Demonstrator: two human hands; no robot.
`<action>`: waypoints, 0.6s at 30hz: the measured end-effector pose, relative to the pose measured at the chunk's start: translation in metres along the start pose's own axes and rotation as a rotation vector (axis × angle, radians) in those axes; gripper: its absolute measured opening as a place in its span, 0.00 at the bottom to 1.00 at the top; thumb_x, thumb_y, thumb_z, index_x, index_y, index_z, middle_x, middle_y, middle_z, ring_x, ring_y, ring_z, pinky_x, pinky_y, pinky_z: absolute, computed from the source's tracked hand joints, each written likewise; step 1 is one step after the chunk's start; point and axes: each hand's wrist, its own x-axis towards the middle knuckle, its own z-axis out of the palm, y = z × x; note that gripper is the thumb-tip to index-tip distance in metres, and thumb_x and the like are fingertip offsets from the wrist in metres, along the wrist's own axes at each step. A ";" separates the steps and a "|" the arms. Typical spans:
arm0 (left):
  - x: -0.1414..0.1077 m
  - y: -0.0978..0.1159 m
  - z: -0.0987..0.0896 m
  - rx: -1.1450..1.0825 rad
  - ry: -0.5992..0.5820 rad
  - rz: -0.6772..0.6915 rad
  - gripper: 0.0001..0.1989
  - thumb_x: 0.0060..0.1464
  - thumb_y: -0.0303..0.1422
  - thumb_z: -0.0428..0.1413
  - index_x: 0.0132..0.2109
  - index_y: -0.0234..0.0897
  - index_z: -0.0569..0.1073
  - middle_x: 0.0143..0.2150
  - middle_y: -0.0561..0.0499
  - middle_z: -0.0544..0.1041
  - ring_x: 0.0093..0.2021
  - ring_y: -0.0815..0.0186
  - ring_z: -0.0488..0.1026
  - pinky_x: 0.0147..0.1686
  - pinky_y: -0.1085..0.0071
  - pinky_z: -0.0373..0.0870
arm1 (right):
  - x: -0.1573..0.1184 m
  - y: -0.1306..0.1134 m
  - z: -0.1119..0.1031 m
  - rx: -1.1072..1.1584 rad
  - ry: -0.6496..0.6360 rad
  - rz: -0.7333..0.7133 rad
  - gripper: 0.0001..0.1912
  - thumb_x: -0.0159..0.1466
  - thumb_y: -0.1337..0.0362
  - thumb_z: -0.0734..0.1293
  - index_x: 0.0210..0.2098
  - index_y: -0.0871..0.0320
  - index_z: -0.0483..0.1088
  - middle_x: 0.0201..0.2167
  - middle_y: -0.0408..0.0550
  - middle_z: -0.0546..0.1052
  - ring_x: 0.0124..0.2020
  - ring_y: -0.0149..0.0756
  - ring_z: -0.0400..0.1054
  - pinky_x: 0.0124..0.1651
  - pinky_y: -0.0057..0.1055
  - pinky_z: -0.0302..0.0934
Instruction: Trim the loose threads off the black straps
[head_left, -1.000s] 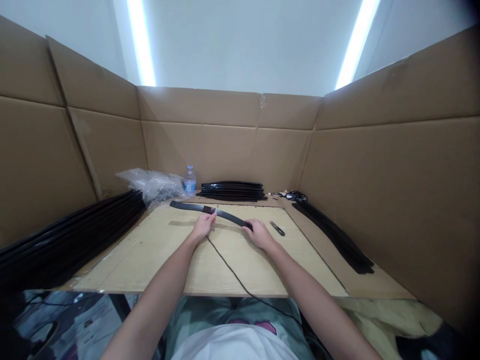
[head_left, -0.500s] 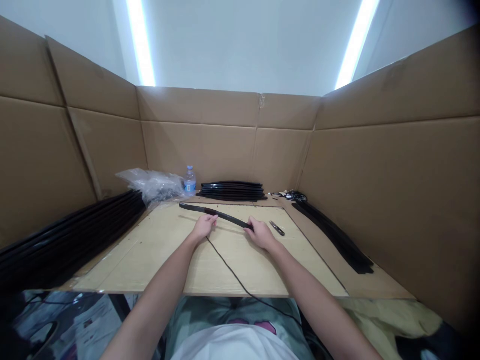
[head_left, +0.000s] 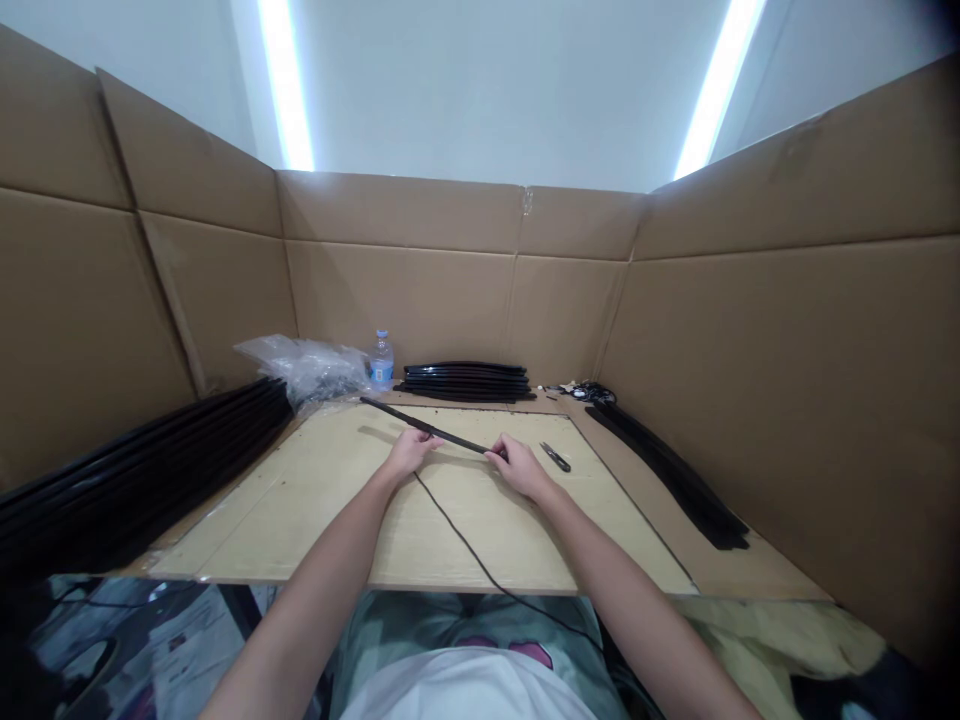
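Note:
A thin black strip [head_left: 461, 441] slants over the pale board [head_left: 480, 540], its far end up and to the left. My right hand [head_left: 516, 466] pinches its near end between thumb and fingers. Further along, my left hand [head_left: 411, 452] grips the strip from below, fingers closed round it. A dark cord [head_left: 461, 540] runs from under my left hand down over the board's front edge toward my lap. Just right of my right hand lies a pair of small dark thread snips [head_left: 556, 457].
Black strips are piled on the left [head_left: 135, 470], and a neat stack [head_left: 465, 381] stands at the back. More strips [head_left: 667, 470] lie at right. A water bottle [head_left: 382, 362] stands beside a clear plastic bag [head_left: 311, 370]. Cardboard walls [head_left: 420, 280] enclose three sides.
The strip has turned about its length, so it now shows a narrower edge and looks straighter. Both hands still hold it in nearly the same place.

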 end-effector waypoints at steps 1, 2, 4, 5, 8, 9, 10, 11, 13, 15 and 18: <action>-0.001 0.001 0.000 0.005 -0.004 -0.004 0.19 0.43 0.47 0.57 0.25 0.32 0.71 0.20 0.54 0.66 0.23 0.69 0.59 0.24 0.73 0.54 | 0.000 0.000 0.000 0.003 0.004 0.001 0.07 0.62 0.60 0.61 0.35 0.58 0.66 0.34 0.48 0.74 0.36 0.35 0.66 0.39 0.29 0.59; -0.001 0.002 -0.001 0.012 -0.003 -0.011 0.19 0.43 0.47 0.56 0.25 0.32 0.71 0.20 0.55 0.65 0.22 0.69 0.58 0.23 0.73 0.53 | 0.000 0.001 0.001 0.004 0.007 0.002 0.08 0.62 0.60 0.61 0.37 0.58 0.66 0.36 0.48 0.74 0.38 0.36 0.67 0.41 0.30 0.59; -0.002 0.003 -0.002 0.032 0.011 -0.028 0.22 0.44 0.50 0.55 0.23 0.32 0.70 0.17 0.56 0.61 0.20 0.70 0.55 0.22 0.72 0.50 | 0.001 0.002 0.001 0.006 0.011 0.005 0.09 0.62 0.61 0.62 0.40 0.58 0.66 0.39 0.50 0.74 0.41 0.37 0.67 0.44 0.31 0.59; -0.002 0.003 -0.002 0.041 0.019 -0.035 0.23 0.45 0.51 0.54 0.22 0.33 0.69 0.16 0.56 0.59 0.19 0.71 0.54 0.21 0.72 0.48 | 0.001 0.003 0.001 0.005 0.011 0.007 0.10 0.62 0.61 0.62 0.41 0.58 0.66 0.39 0.50 0.74 0.42 0.37 0.67 0.45 0.31 0.59; -0.002 0.003 -0.002 0.053 0.031 -0.040 0.25 0.46 0.53 0.52 0.21 0.33 0.68 0.15 0.57 0.56 0.19 0.71 0.53 0.21 0.72 0.47 | 0.001 0.004 0.002 -0.003 0.005 0.010 0.13 0.62 0.61 0.63 0.45 0.59 0.65 0.40 0.51 0.74 0.43 0.37 0.67 0.46 0.31 0.59; -0.002 0.003 -0.002 0.054 0.033 -0.041 0.25 0.47 0.53 0.51 0.22 0.33 0.68 0.16 0.57 0.57 0.19 0.71 0.53 0.21 0.73 0.47 | 0.001 0.005 0.002 -0.008 0.003 0.008 0.13 0.62 0.61 0.63 0.46 0.59 0.65 0.41 0.52 0.74 0.43 0.37 0.67 0.46 0.31 0.59; -0.003 0.003 -0.002 0.055 0.034 -0.042 0.25 0.47 0.54 0.50 0.22 0.34 0.68 0.16 0.57 0.57 0.19 0.71 0.53 0.21 0.73 0.47 | 0.001 0.005 0.002 -0.014 0.002 0.004 0.14 0.62 0.61 0.63 0.46 0.59 0.65 0.41 0.52 0.73 0.44 0.37 0.67 0.47 0.31 0.58; -0.003 0.004 -0.002 0.056 0.035 -0.044 0.25 0.47 0.54 0.50 0.22 0.34 0.67 0.16 0.57 0.57 0.19 0.71 0.53 0.21 0.73 0.47 | 0.002 0.005 0.002 -0.020 0.000 -0.003 0.14 0.62 0.62 0.63 0.46 0.58 0.66 0.42 0.52 0.73 0.44 0.37 0.66 0.48 0.31 0.58; -0.004 0.004 -0.001 0.058 0.034 -0.046 0.25 0.48 0.54 0.50 0.22 0.34 0.67 0.16 0.57 0.56 0.19 0.71 0.52 0.20 0.73 0.46 | 0.002 0.005 0.001 -0.036 -0.002 -0.015 0.13 0.62 0.62 0.63 0.46 0.57 0.66 0.42 0.50 0.73 0.45 0.37 0.65 0.49 0.32 0.57; -0.005 0.006 -0.001 0.059 0.030 -0.043 0.25 0.47 0.54 0.50 0.21 0.34 0.66 0.15 0.57 0.56 0.18 0.71 0.52 0.20 0.73 0.46 | 0.002 0.006 0.001 -0.057 -0.003 -0.020 0.13 0.61 0.63 0.64 0.45 0.56 0.67 0.41 0.49 0.72 0.45 0.37 0.64 0.49 0.32 0.57; -0.006 0.008 0.000 0.062 0.019 -0.037 0.25 0.47 0.54 0.51 0.22 0.34 0.67 0.16 0.57 0.57 0.18 0.71 0.52 0.21 0.73 0.47 | 0.002 0.007 0.000 -0.094 -0.002 -0.012 0.15 0.59 0.63 0.66 0.45 0.56 0.67 0.40 0.49 0.71 0.45 0.37 0.64 0.48 0.32 0.57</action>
